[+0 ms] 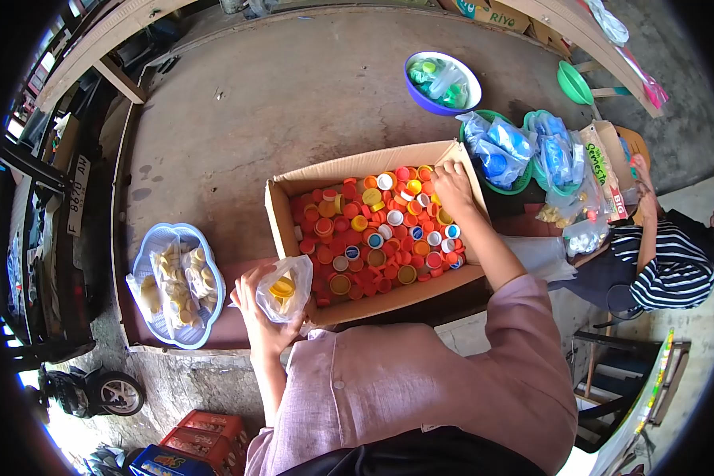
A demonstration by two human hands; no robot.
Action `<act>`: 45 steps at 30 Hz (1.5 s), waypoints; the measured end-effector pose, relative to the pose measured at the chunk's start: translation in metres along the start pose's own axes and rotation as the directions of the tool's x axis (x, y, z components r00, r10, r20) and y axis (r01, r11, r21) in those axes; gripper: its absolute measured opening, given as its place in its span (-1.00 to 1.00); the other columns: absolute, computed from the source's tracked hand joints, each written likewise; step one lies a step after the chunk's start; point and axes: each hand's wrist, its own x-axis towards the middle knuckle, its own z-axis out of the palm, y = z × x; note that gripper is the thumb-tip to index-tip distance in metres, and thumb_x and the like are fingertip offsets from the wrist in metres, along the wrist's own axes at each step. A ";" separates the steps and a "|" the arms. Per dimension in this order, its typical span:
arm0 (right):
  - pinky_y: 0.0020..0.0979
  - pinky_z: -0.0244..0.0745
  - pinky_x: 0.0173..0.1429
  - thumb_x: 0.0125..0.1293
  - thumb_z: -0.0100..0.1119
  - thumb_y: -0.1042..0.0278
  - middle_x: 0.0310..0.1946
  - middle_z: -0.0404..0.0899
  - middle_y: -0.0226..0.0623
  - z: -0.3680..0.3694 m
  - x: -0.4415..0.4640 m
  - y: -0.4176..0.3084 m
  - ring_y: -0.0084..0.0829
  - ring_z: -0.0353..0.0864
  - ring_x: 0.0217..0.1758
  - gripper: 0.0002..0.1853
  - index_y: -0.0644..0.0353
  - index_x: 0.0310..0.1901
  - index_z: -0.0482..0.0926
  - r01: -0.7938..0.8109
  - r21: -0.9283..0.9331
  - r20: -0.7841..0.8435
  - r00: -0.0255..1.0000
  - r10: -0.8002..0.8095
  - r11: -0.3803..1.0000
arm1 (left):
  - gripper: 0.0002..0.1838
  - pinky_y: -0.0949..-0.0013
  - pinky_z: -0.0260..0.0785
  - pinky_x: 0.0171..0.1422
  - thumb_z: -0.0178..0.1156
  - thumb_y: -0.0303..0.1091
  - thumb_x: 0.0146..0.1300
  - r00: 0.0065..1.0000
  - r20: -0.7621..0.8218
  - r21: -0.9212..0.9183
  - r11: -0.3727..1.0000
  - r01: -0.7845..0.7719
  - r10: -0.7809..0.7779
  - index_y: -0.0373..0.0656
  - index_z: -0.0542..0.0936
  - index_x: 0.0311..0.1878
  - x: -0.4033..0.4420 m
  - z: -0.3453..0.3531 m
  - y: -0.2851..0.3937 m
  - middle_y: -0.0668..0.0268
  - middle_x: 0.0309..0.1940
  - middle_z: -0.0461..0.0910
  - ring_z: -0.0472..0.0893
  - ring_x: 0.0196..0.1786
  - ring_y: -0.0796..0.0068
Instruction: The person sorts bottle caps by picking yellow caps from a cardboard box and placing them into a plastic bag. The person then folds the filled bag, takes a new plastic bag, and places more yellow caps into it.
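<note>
My left hand (263, 316) grips a clear plastic bag (297, 295) with yellow bottle caps (282, 287) in it, beside the near left corner of a cardboard box (333, 168). Loose bottle caps (381, 270), mostly red and orange with some yellow, white and blue ones, cover the box's bottom. Inside the far right corner, my right hand (451, 186) reaches down to the caps, fingers curled and pressed together. Its fingertips are hidden, so any cap in them cannot be made out.
On the brown table (238, 119), a light-blue basket (204, 319) of filled bags stands left. A purple bowl (444, 109) and green baskets (509, 190) with bags of blue and green caps stand right. A person in a striped shirt (665, 266) works at the right.
</note>
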 end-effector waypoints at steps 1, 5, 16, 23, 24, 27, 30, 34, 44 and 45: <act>-0.39 0.22 0.02 -0.02 0.08 0.41 -0.33 0.52 -0.41 -0.002 0.002 0.001 -0.38 0.40 -0.06 -0.83 0.12 -0.34 0.59 -0.001 -0.017 0.003 1.000 0.001 1.000 | -0.26 0.14 0.08 0.09 0.33 -0.04 -0.34 1.000 -0.002 0.003 1.000 -0.001 0.001 -0.16 0.36 -0.01 0.000 0.000 0.000 0.21 -0.10 0.41 0.37 -0.04 0.17; -0.37 0.21 0.01 -0.05 0.12 0.39 -0.29 0.50 -0.41 -0.018 0.003 0.000 -0.40 0.40 -0.06 -0.80 0.11 -0.31 0.60 -0.038 -0.061 0.067 0.997 0.042 0.997 | -0.25 0.15 0.07 0.10 0.33 -0.04 -0.34 1.000 -0.008 -0.011 1.000 0.008 -0.008 -0.16 0.35 -0.01 0.000 0.000 -0.002 0.21 -0.11 0.40 0.36 -0.04 0.17; -0.35 0.24 -0.10 -0.08 0.35 0.22 -0.40 0.52 -0.43 -0.203 -0.009 -0.107 -0.42 0.50 -0.29 -0.77 0.10 -0.47 0.50 0.416 0.909 -0.416 0.909 -0.011 0.037 | -0.21 0.12 0.06 0.10 0.33 -0.01 -0.34 1.000 0.021 0.007 1.000 -0.001 0.001 -0.16 0.32 0.03 0.000 0.003 0.003 0.20 -0.10 0.39 0.35 -0.01 0.17; -0.36 0.30 -0.20 0.05 0.25 0.28 -0.32 0.44 -0.35 -0.216 0.001 -0.152 -0.39 0.42 -0.31 -0.87 0.13 -0.44 0.59 0.470 0.882 -0.463 0.880 -0.107 0.047 | -0.21 0.09 0.04 0.13 0.30 0.06 -0.29 0.999 -0.010 -0.056 0.998 0.030 -0.031 -0.18 0.32 0.03 -0.012 -0.002 -0.012 0.17 -0.09 0.37 0.34 -0.01 0.15; -0.38 0.35 -0.29 0.07 0.22 0.35 -0.40 0.45 -0.31 -0.199 0.012 -0.152 -0.36 0.44 -0.37 -0.90 0.18 -0.44 0.56 0.467 0.884 -0.466 0.884 0.016 -0.028 | -0.26 0.10 0.05 0.12 0.34 -0.02 -0.27 0.998 -0.029 0.000 0.998 0.061 -0.061 -0.18 0.33 0.01 -0.010 -0.004 -0.007 0.18 -0.11 0.38 0.35 -0.02 0.16; -0.28 0.43 -0.36 0.11 0.11 0.37 -0.48 0.48 -0.25 -0.122 0.053 -0.159 -0.22 0.53 -0.45 -0.91 0.17 -0.46 0.55 0.144 0.943 -0.204 0.963 0.178 0.301 | -0.28 0.12 0.05 0.13 0.36 -0.09 -0.26 0.997 -0.032 0.017 0.998 0.065 -0.064 -0.18 0.34 0.01 -0.012 -0.005 -0.010 0.19 -0.11 0.38 0.35 -0.02 0.17; -0.22 0.46 -0.34 -0.04 0.11 0.47 -0.48 0.50 -0.17 -0.078 0.080 -0.165 -0.17 0.55 -0.42 -0.92 0.27 -0.48 0.54 0.175 0.756 -0.213 0.977 -0.016 0.631 | -0.28 0.13 0.05 0.13 0.36 -0.11 -0.27 0.996 -0.051 -0.007 0.998 0.068 -0.069 -0.18 0.34 0.01 -0.014 -0.004 -0.013 0.18 -0.10 0.38 0.35 -0.02 0.17; -0.22 0.47 -0.36 -0.14 0.09 0.51 -0.54 0.51 -0.16 -0.066 0.095 -0.180 -0.17 0.57 -0.45 -0.95 0.25 -0.56 0.53 0.155 0.624 -0.128 0.987 -0.096 0.766 | -0.27 0.15 0.04 0.14 0.37 -0.12 -0.28 0.991 -0.097 -0.053 0.995 0.083 -0.088 -0.19 0.34 0.02 -0.018 -0.002 -0.021 0.18 -0.10 0.38 0.36 -0.01 0.17; -0.40 0.38 -0.54 -0.04 0.22 0.44 -0.65 0.45 -0.35 -0.104 0.056 -0.144 -0.38 0.46 -0.64 -0.94 0.16 -0.56 0.53 0.125 0.915 -0.275 0.889 0.366 0.384 | -0.26 0.16 0.05 0.12 0.37 -0.12 -0.27 0.991 -0.035 -0.053 0.990 0.131 -0.133 -0.17 0.33 0.03 -0.015 0.004 -0.027 0.19 -0.11 0.38 0.36 -0.01 0.19; -0.45 0.35 -0.56 -0.03 0.23 0.45 -0.66 0.44 -0.38 -0.120 0.049 -0.139 -0.45 0.44 -0.67 -0.94 0.17 -0.55 0.53 0.157 0.945 -0.263 0.887 0.379 0.288 | -0.26 0.16 0.05 0.12 0.37 -0.12 -0.27 0.992 -0.025 -0.043 0.991 0.123 -0.124 -0.17 0.33 0.03 -0.014 0.004 -0.027 0.20 -0.11 0.38 0.35 -0.01 0.19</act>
